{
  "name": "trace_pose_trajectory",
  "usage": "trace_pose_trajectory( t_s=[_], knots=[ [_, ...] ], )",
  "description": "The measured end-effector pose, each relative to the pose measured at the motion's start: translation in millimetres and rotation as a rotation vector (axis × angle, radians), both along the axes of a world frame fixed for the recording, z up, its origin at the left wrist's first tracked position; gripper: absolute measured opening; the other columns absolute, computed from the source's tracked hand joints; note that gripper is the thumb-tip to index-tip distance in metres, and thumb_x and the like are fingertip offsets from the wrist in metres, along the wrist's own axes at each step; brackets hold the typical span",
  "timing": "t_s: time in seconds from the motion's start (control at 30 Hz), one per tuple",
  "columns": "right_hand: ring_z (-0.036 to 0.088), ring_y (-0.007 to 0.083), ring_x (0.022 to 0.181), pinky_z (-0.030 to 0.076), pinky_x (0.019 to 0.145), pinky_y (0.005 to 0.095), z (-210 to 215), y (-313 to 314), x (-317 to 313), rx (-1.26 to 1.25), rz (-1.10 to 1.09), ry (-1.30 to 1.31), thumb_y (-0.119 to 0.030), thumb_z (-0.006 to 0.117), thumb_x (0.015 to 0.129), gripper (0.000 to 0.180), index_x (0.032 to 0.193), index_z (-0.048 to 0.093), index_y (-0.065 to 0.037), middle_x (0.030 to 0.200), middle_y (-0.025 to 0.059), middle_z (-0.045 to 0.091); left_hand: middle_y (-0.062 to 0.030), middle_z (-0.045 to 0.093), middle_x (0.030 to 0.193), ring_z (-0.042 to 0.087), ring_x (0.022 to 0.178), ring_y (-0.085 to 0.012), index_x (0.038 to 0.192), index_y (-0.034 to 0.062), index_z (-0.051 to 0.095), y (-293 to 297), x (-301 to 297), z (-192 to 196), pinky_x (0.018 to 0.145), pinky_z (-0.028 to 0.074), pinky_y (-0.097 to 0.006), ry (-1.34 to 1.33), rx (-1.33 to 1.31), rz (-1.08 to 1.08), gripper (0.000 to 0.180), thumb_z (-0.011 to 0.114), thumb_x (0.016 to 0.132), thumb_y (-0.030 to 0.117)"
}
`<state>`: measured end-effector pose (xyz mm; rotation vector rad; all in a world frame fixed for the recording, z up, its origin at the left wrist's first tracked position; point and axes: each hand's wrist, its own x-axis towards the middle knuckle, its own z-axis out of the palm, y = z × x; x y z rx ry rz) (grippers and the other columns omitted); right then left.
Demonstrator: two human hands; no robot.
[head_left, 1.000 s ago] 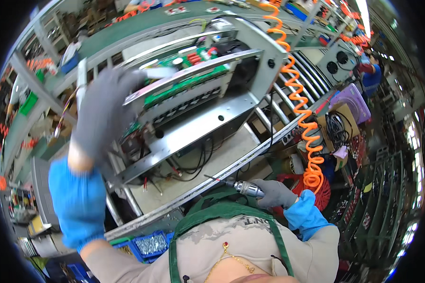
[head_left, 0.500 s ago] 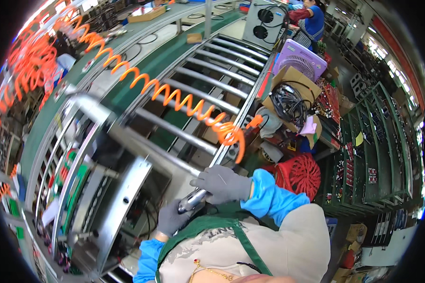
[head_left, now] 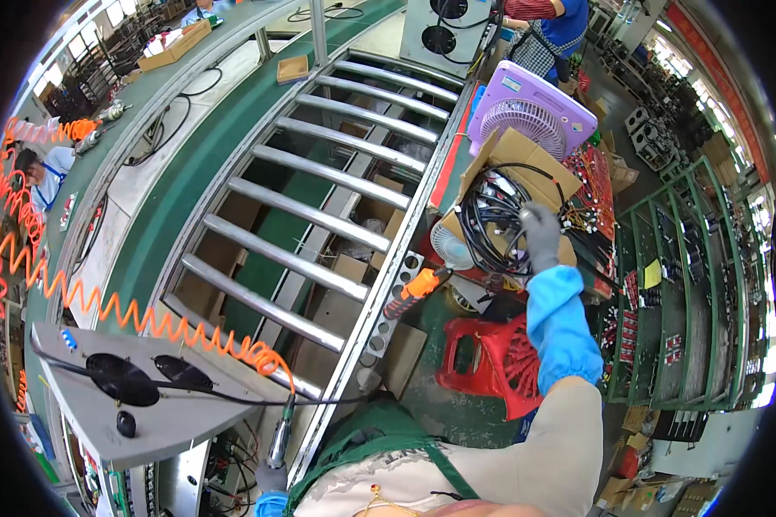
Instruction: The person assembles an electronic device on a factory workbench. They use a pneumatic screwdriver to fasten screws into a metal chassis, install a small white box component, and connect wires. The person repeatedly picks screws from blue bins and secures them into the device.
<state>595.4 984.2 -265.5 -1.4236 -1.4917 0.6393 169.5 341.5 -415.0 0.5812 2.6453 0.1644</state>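
My left hand (head_left: 272, 476), in a grey glove, is wrapped round a silver air screwdriver (head_left: 279, 441) near the lower edge. An orange coiled air hose (head_left: 168, 326) runs to the tool's top. My right hand (head_left: 541, 231), also gloved, reaches out over a coil of black cables (head_left: 493, 226) in an open cardboard box (head_left: 539, 177). Its fingers are blurred, so whether they grip a cable does not show. Left of the air screwdriver is a grey metal panel (head_left: 211, 403) with two round fan openings, crossed by a black cable.
A roller conveyor (head_left: 306, 226) stretches away in front of me. An orange-and-black tool (head_left: 416, 293) sits at its right rail. Beyond the red plastic stool (head_left: 483, 366) stands a green rack (head_left: 681, 302). A purple fan (head_left: 535, 108) is behind the box; a co-worker (head_left: 560, 34) stands farther back.
My right hand has left the air screwdriver and moved right to the cable box. My left hand has lowered with the tool. The grey panel now shows at left, and the view has shifted.
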Motion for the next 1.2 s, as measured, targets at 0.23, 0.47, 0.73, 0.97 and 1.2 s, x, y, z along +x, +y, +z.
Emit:
trace_pose_trajectory(
  t_s=[0.23, 0.47, 0.73, 0.97, 1.2],
  knots=[
    [0.061, 0.0386, 0.102, 0.045, 0.09, 0.0441, -36.5, 103.3, 35.8, -0.373, -0.188, -0.631, -0.046, 0.054, 0.082, 0.054, 0.111, 0.062, -0.001, 0.107, 0.0243, 0.064, -0.0233, 0.065, 0.095, 0.063, 0.091, -0.0402, 0.095, 0.0039, 0.064, 7.6, -3.8, -13.4, 0.08, 0.05, -0.048, 0.013, -0.425, 0.073, 0.038, 0.068, 0.068, 0.031],
    [0.052, 0.03, 0.118, 0.02, 0.111, 0.0503, -85.4, 35.4, -64.7, -0.034, -0.053, -1.386, -0.032, 0.049, 0.088, 0.041, 0.117, 0.058, -0.004, 0.129, 0.0185, 0.054, -0.015, 0.062, 0.103, 0.061, 0.1, -0.0333, 0.099, 0.004, 0.06, 33.8, 2.9, -48.5, 0.087, 0.049, -0.042, 0.117, -0.678, 0.221, 0.036, 0.063, 0.068, 0.021],
    [0.059, 0.0389, 0.103, 0.048, 0.086, 0.0468, -52.6, 137.7, 4.7, -0.226, -0.072, -0.826, -0.014, 0.053, 0.084, 0.037, 0.12, 0.059, -0.014, 0.108, 0.0235, 0.062, -0.0184, 0.056, 0.11, 0.055, 0.107, -0.0389, 0.11, 0.0029, 0.056, 79.6, -2.8, -17.9, 0.093, 0.046, -0.046, 0.055, -0.547, 0.245, 0.052, 0.068, 0.067, 0.029],
    [0.062, 0.0322, 0.106, 0.048, 0.092, 0.0382, -86.1, 197.6, 49.6, -0.297, -0.074, -0.529, -0.019, 0.065, 0.077, 0.058, 0.133, 0.051, -0.023, 0.112, 0.0189, 0.065, -0.0257, 0.05, 0.129, 0.052, 0.116, -0.0405, 0.136, 0.0059, 0.037, 99.6, -3.2, -1.7, 0.097, 0.044, -0.044, -0.02, -0.521, 0.25, 0.079, 0.071, 0.069, 0.031],
    [0.059, 0.0373, 0.107, 0.05, 0.086, 0.0479, -16.6, 147.7, -33.7, -0.538, 0.041, -1.43, -0.029, 0.075, 0.071, 0.08, 0.141, 0.036, -0.031, 0.12, 0.0208, 0.048, -0.0264, 0.05, 0.127, 0.045, 0.122, -0.0402, 0.132, 0.002, 0.038, 75.9, -10.0, -28.4, 0.102, 0.04, -0.044, -0.065, -0.52, 0.224, 0.077, 0.071, 0.068, 0.027]
  ],
)
